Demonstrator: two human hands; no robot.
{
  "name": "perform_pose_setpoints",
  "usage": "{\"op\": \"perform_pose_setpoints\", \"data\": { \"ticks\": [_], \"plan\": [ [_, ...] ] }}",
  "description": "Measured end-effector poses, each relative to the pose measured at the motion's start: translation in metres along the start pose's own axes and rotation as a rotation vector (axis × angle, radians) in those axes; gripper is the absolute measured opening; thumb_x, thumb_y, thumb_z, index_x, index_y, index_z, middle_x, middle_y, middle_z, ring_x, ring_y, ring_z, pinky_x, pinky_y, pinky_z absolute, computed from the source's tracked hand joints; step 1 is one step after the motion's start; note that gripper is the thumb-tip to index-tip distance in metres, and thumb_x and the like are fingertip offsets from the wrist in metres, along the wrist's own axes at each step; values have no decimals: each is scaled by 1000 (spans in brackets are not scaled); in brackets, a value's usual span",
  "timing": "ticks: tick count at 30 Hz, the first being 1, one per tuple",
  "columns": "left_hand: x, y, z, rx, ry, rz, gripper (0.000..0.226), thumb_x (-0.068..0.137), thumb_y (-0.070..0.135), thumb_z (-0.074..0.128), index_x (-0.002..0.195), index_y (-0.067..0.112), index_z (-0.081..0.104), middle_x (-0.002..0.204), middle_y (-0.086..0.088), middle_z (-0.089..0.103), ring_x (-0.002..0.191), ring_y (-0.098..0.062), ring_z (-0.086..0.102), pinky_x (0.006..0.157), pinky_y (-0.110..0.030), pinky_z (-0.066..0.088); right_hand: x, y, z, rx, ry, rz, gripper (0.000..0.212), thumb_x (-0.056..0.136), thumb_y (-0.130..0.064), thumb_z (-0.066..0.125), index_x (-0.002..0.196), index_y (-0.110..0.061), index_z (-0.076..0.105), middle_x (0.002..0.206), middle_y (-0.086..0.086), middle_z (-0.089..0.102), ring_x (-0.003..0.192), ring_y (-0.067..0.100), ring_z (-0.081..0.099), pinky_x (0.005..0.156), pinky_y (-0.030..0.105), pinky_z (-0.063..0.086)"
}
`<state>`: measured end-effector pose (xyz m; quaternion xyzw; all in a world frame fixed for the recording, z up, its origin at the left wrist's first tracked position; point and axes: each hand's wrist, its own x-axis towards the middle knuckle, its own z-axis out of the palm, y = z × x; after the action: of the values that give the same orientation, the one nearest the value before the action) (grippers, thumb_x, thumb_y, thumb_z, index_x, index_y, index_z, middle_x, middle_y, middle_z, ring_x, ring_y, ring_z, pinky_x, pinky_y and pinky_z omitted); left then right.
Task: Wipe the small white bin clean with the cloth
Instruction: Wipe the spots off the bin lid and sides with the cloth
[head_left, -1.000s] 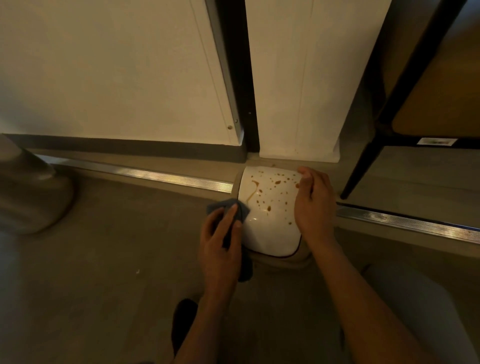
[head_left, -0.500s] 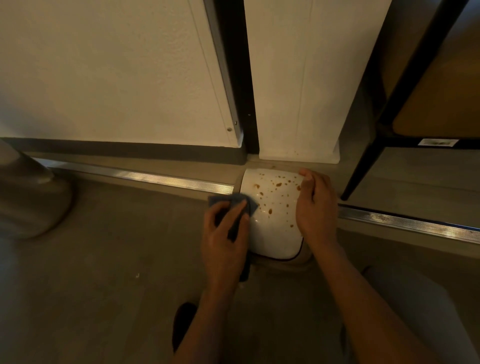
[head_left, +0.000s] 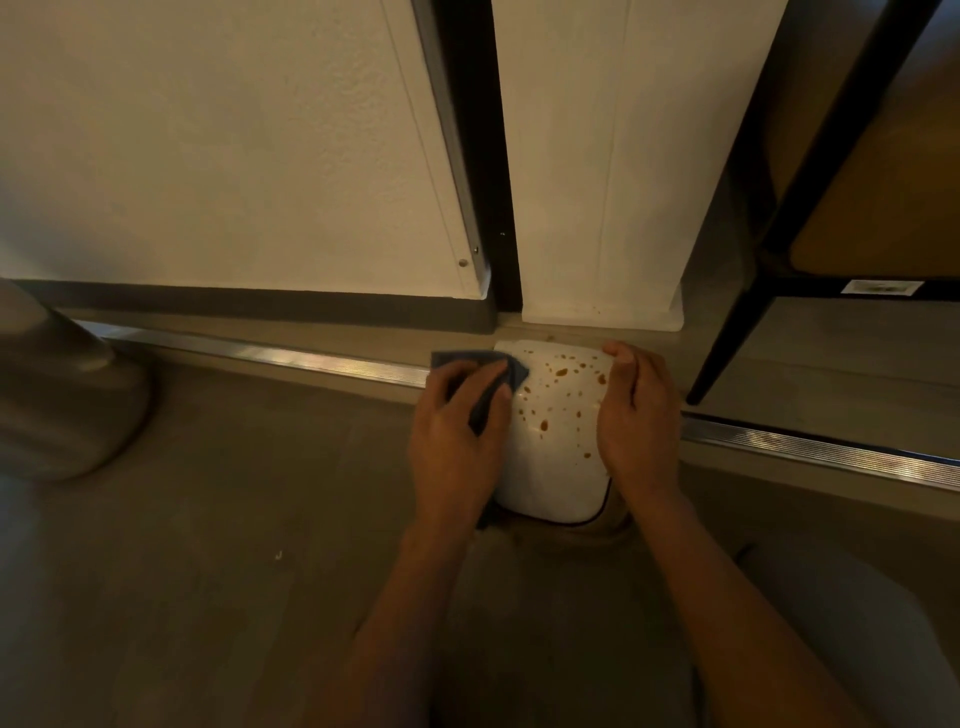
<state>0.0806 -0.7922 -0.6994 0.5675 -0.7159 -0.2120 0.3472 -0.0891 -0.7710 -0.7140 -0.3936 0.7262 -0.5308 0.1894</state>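
Small white bin (head_left: 553, 467) sits on floor (head_left: 208, 571) by the wall; long brown streak at lid's left is gone vs 1 s ago, spots remain. Left hand (head_left: 457, 441) grips blue cloth (head_left: 493, 382) on the lid's upper-left corner, right hand (head_left: 636, 421) curls round the right edge, steadying. Wipe's just started, most of lid left.

My left hand (head_left: 457, 441) covers most of the cloth (head_left: 511, 370) and the bin's (head_left: 556, 467) left edge; my right hand (head_left: 639, 421) hides its right side. I can't read the shelf label (head_left: 881, 287).

A white label (head_left: 881, 287) on the black shelf frame (head_left: 769, 260) seems printed, unreadable
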Motion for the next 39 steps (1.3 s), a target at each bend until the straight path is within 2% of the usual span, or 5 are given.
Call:
{"op": "perform_pose_setpoints", "data": {
  "ticks": [12, 19, 28, 33, 39],
  "plan": [
    [39, -2, -3, -47, -65, -156, 30, 100, 47, 51, 123, 33, 63, 119, 14, 50, 106, -5, 54, 91, -24, 45, 1, 1, 1, 11, -3, -11, 37, 107, -30, 31, 124, -16, 61, 115, -13, 51, 114, 15, 53, 99, 30, 42],
    [6, -3, 4, 75, 3, 78, 33, 100, 42, 54, 132, 34, 61, 135, 12, 48, 118, -3, 47, 93, -19, 41, 1, 0, 1, -16, 14, -8, 35, 107, -28, 32, 123, -16, 61, 120, -1, 59, 114, 16, 54, 100, 33, 44],
    [48, -10, -3, -165, -126, -221, 26, 101, 47, 48, 120, 38, 62, 121, 10, 57, 113, -11, 55, 99, -36, 47, 2, 0, 3, 1, 19, -13, 33, 107, -27, 34, 122, -16, 62, 118, -1, 60, 112, 17, 55, 99, 36, 46],
    [89, 8, 3, 100, -330, 16, 27, 101, 41, 49, 118, 35, 68, 120, 4, 60, 108, -15, 53, 88, -33, 43, 1, 1, 4, 3, 26, -6, 31, 107, -26, 34, 119, -17, 61, 116, -3, 59, 110, 17, 55, 96, 34, 45],
    [34, -16, 0, -16, -63, 206, 29, 98, 44, 49, 121, 38, 66, 131, 21, 56, 119, -6, 49, 99, -16, 32, 2, 1, 3, -23, -2, -9, 33, 107, -28, 34, 123, -17, 60, 120, -1, 60, 112, 15, 54, 94, 25, 40]
  ]
}}
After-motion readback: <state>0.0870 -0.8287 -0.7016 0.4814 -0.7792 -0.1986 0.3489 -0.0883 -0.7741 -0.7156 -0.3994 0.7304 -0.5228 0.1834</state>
